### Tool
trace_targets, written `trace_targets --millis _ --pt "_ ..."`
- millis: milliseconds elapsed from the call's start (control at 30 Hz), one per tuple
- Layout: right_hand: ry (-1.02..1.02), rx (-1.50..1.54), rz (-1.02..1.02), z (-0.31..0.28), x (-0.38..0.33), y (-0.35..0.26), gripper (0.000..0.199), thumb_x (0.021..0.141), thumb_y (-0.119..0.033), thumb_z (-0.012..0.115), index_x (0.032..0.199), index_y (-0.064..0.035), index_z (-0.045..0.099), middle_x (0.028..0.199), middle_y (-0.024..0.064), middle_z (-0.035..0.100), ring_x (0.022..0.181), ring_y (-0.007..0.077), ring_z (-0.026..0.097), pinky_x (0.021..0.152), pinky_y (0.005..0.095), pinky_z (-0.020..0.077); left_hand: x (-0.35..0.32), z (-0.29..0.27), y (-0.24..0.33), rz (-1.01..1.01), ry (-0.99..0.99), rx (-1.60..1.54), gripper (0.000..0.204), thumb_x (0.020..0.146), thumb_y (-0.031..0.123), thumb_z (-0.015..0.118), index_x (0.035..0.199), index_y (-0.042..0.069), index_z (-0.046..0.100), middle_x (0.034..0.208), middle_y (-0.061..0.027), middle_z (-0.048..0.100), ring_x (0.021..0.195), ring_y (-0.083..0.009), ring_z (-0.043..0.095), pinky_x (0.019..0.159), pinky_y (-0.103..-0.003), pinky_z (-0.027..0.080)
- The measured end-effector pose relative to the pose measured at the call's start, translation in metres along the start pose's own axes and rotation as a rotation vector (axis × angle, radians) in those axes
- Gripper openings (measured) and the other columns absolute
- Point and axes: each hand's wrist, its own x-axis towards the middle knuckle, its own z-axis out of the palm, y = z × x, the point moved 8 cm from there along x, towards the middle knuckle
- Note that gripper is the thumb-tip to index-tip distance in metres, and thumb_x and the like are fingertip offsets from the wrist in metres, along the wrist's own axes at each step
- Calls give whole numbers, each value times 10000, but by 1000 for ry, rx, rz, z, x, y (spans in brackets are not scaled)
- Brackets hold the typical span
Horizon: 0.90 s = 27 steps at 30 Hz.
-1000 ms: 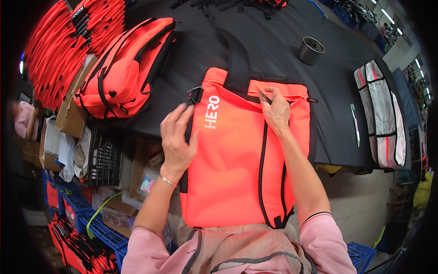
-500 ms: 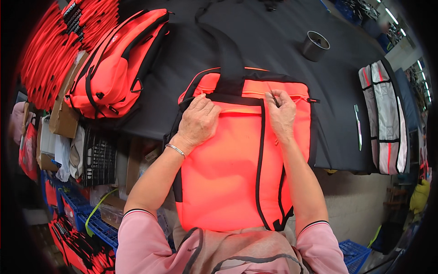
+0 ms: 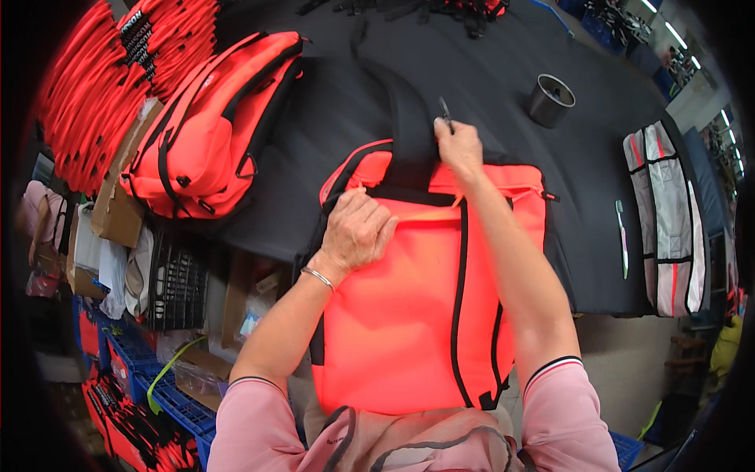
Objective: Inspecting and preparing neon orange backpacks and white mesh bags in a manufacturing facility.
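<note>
A bright orange-red backpack (image 3: 385,322) with black trim lies across my lap and the table's near edge. At its upper left, my left hand (image 3: 358,234) is closed, pinching the fabric by the top seam. My right hand (image 3: 459,148) is raised beyond the bag's top edge, closed round small dark thread snips (image 3: 445,110) with the tip pointing away from me. Next to that hand a wide black strap (image 3: 409,118) runs from the bag top up the table. My right forearm hides part of the bag's right side.
Another orange-red backpack (image 3: 200,134) rests on the black table (image 3: 330,102) at left, beside stacked red pieces (image 3: 86,102). At right are a dark metal cup (image 3: 552,101), a toothbrush (image 3: 622,240) and a grey-white strip-like piece (image 3: 664,220). Blue crates (image 3: 177,397) stand below left.
My right hand has moved from the bag's top edge up and away over the table, carrying the snips. The left hand stays at the upper left seam. The whole view has shifted slightly.
</note>
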Motion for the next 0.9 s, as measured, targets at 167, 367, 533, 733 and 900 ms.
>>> trace_targets --millis 167,367,533,733,900 --pt "-5 502 137 11 7 2 304 891 -305 661 831 -8 662 673 70 614 612 187 585 577 333 443 -1 -3 -2 -25 -7 -37 100 864 129 625 797 54 618 745 -98 606 807 -292 615 906 -408 478" --pt "-104 760 13 -39 -93 -40 230 894 -222 685 773 -70 561 650 -80 413 568 23 369 506 216 300 -14 -21 -51 -720 372 -754 335 1039 248 407 1138 -14 591 1029 -122 661 883 -185 672 842 -312 494" --pt "-117 708 -102 -44 -165 -31 153 924 -150 668 843 -36 606 710 -77 479 657 14 417 578 196 348 58 -36 -66 -849 498 -1353 606 992 552 433 1210 6 580 1166 -80 638 965 -174 645 866 -280 486" --pt "-19 633 -222 -65 -188 -19 214 872 -129 735 1055 -24 701 888 -16 638 791 85 571 675 218 450 120 -76 -67 -795 552 -1660 332 948 302 646 1142 33 646 1088 -38 677 993 -132 637 918 -285 489" --pt "139 839 -309 -151 -207 -49 244 842 -165 774 1048 -58 697 854 -36 596 627 31 391 555 193 353 65 -41 55 -605 -227 -1523 284 966 151 600 1183 -30 599 1062 -36 666 994 -112 624 908 -271 488"
